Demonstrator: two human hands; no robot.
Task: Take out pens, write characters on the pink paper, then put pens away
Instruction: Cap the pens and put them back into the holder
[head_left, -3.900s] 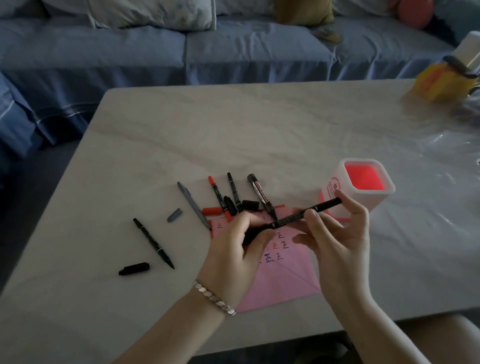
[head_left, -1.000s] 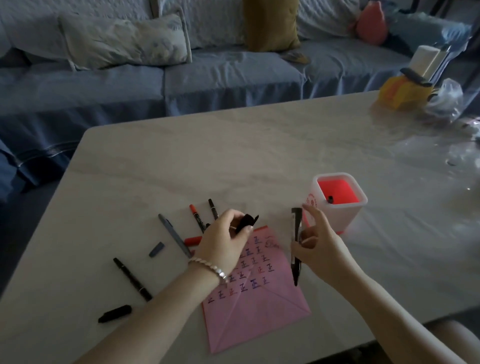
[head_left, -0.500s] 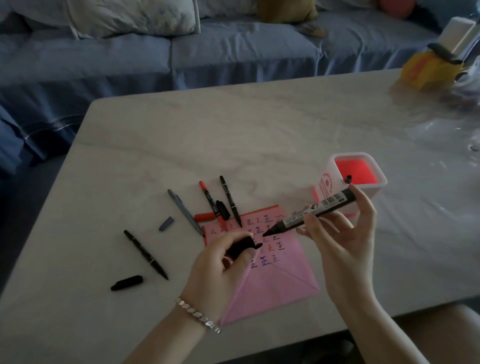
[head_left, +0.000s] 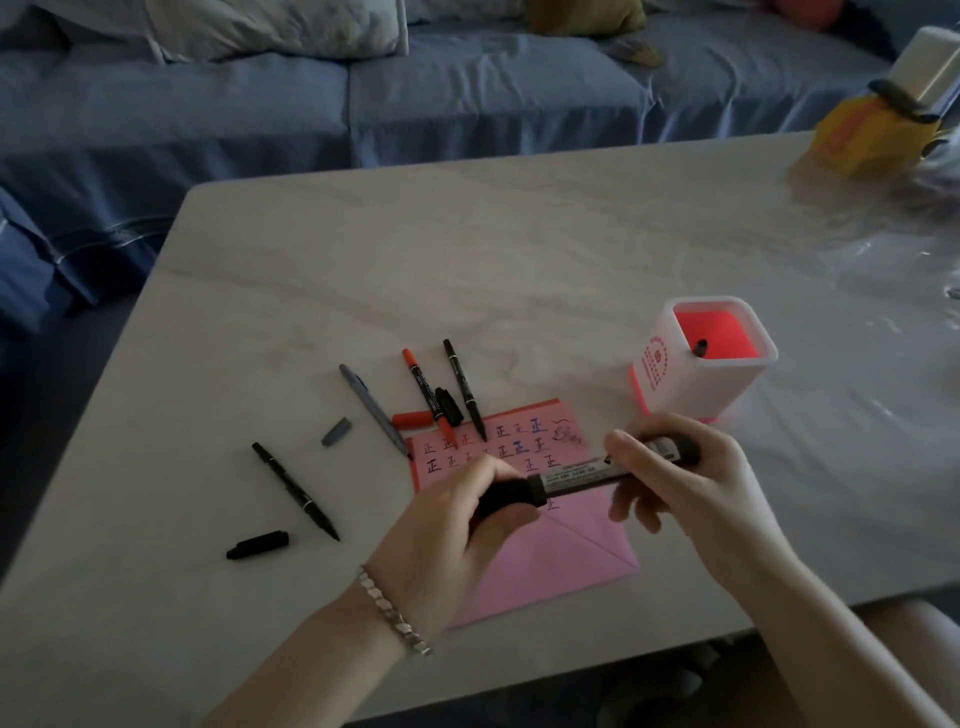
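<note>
So your left hand (head_left: 457, 525) grips the cap, right hand (head_left: 691, 483) the marker (head_left: 587, 475); pink paper (head_left: 519, 499) written, loose pens at 10 o'clock still need capping and stowing.

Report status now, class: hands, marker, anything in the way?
Left hand on black cap, right hand gripping thick marker; cap meeting barrel above pink paper. Pen holder unobstructed.

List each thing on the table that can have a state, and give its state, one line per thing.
thick marker: held in both hands, cap on
red pen: uncapped
grey pen: uncapped
black pen: uncapped, cap beside it
pink paper: flat, partly written
pen holder: upright, one pen inside
</note>
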